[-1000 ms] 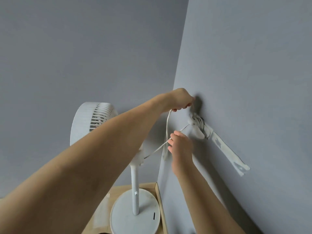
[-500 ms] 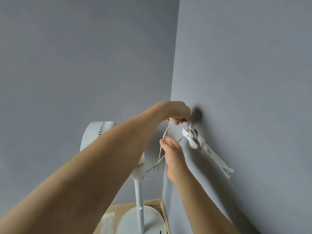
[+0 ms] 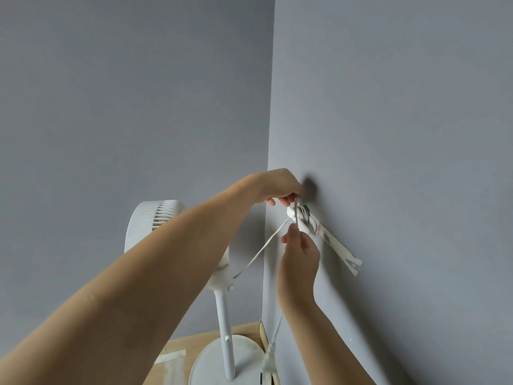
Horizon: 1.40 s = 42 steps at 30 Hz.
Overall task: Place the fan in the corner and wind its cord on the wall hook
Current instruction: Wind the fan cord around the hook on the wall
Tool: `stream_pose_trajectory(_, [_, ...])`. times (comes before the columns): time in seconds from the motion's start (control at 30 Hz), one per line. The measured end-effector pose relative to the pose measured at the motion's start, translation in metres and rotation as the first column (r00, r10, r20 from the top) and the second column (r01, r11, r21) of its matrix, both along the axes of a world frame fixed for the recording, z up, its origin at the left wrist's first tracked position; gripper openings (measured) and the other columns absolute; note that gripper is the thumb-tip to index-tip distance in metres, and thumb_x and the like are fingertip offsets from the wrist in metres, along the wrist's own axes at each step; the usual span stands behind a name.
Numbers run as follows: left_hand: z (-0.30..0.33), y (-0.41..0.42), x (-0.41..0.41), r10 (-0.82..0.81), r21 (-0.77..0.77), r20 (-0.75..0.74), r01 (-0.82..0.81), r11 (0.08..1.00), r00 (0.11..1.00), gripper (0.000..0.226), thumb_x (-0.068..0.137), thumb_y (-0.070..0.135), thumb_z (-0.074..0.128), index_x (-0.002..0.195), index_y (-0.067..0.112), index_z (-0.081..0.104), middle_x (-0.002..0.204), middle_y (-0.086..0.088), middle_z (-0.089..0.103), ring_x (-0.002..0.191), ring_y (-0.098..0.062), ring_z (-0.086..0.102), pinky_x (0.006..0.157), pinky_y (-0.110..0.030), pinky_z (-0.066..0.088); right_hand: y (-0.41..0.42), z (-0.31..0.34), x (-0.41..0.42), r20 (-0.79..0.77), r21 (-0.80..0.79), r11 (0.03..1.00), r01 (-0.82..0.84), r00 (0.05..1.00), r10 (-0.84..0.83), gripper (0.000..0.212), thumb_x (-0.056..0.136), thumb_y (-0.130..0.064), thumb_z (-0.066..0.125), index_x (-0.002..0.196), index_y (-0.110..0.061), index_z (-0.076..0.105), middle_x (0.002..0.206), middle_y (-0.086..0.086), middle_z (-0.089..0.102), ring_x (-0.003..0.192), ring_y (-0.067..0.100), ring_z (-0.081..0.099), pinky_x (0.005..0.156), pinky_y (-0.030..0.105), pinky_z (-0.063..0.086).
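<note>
At wall hook (image 3: 304, 221), cord (image 3: 259, 252) pinched between both hands' grips

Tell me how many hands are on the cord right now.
2. The left hand pinches the cord just above the wall hook; the right hand grips it just below the hook.
</note>
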<state>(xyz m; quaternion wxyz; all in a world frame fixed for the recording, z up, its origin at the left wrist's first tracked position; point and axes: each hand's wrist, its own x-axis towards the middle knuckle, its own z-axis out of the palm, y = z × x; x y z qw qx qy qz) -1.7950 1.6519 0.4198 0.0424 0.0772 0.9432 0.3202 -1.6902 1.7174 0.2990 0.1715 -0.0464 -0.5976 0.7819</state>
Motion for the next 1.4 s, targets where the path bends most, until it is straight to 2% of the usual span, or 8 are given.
stream_pose_trajectory(0.13, [-0.013,0.004,0.004,-0.025,0.024,0.004,0.025,0.999,1.000,0.024,0.088,0.024,0.053,0.101,0.009,0.066,0.099,-0.003,0.066,0.090,-0.017,0.060,0.079,-0.034,0.045,0.020,-0.007,0.011,-0.054,-0.082,0.979,0.186,0.980,-0.190,0.045,0.092,-0.030,0.050,0.054,-0.020,0.028,0.056,-0.009,0.025,0.060,0.015,0.024,0.061,0.032,0.027])
stream_pose_trajectory(0.37, [-0.043,0.008,0.000,-0.033,0.094,-0.137,0.046,0.994,0.990,0.015,0.086,0.019,0.067,0.084,0.004,0.065,0.085,-0.008,0.063,0.079,-0.019,0.054,0.075,-0.029,0.042,0.040,-0.017,0.020,-0.042,-0.107,0.966,0.236,0.969,-0.241,0.040,0.090,-0.022,0.050,0.054,-0.018,0.031,0.057,-0.004,0.029,0.060,0.017,0.026,0.062,0.034,0.029])
stream_pose_trajectory(0.47, [-0.049,0.009,0.005,0.006,0.129,-0.177,0.017,0.992,0.984,0.028,0.084,0.021,0.070,0.093,-0.004,0.063,0.085,-0.009,0.066,0.077,-0.022,0.056,0.076,-0.031,0.045,0.041,-0.025,0.020,0.003,-0.054,0.980,0.194,0.981,-0.194,0.034,0.090,-0.023,0.050,0.058,-0.014,0.051,0.052,-0.010,0.046,0.057,0.016,0.040,0.065,0.032,0.036])
stream_pose_trajectory(0.57, [-0.055,0.014,0.007,0.038,0.096,-0.209,-0.018,0.995,0.977,0.037,0.077,0.037,0.069,0.100,0.010,0.060,0.100,-0.006,0.068,0.093,-0.027,0.063,0.088,-0.041,0.052,0.039,-0.037,0.018,0.049,-0.020,0.995,0.098,0.994,-0.097,0.028,0.087,-0.029,0.047,0.076,-0.015,0.068,0.062,-0.009,0.053,0.065,0.016,0.048,0.068,0.033,0.041])
stream_pose_trajectory(0.67, [-0.056,0.016,0.008,0.069,0.017,-0.235,-0.066,0.998,0.970,0.036,0.068,0.050,0.061,0.092,0.024,0.058,0.101,0.001,0.067,0.103,-0.026,0.059,0.094,-0.045,0.048,0.039,-0.046,0.017,0.049,0.040,0.999,0.035,0.998,-0.037,0.033,0.086,-0.028,0.045,0.084,0.000,0.060,0.064,0.003,0.044,0.064,0.019,0.043,0.063,0.034,0.039])
stream_pose_trajectory(0.9, [-0.055,0.020,0.007,0.039,-0.105,-0.343,-0.079,0.991,0.939,0.018,0.079,0.034,0.069,0.081,0.022,0.055,0.094,0.002,0.065,0.095,-0.024,0.060,0.091,-0.043,0.046,0.038,-0.046,-0.005,0.073,0.183,0.983,0.009,0.997,-0.023,0.023,0.099,-0.031,0.038,0.082,-0.026,0.054,0.079,0.003,0.066,0.073,0.023,0.066,0.067,0.029,0.047])
stream_pose_trajectory(1.1, [-0.061,0.013,0.002,0.006,0.014,-0.356,-0.001,1.000,0.934,0.023,0.079,0.027,0.073,0.070,0.026,0.052,0.081,0.010,0.057,0.084,-0.019,0.060,0.083,-0.041,0.052,0.037,-0.046,-0.020,0.102,0.258,0.966,-0.018,0.995,-0.008,0.022,0.099,-0.018,0.040,0.083,-0.018,0.055,0.085,-0.005,0.063,0.082,0.013,0.059,0.075,0.026,0.040])
stream_pose_trajectory(1.4, [-0.058,0.010,-0.004,-0.066,0.069,-0.341,0.095,0.993,0.938,0.019,0.075,0.016,0.078,0.074,0.012,0.059,0.085,-0.009,0.068,0.082,-0.027,0.067,0.079,-0.043,0.055,0.032,-0.048,-0.043,0.077,0.430,0.902,0.048,0.993,-0.089,0.029,0.101,-0.018,0.038,0.096,-0.002,0.061,0.099,0.009,0.068,0.095,0.026,0.061,0.076,0.024,0.040])
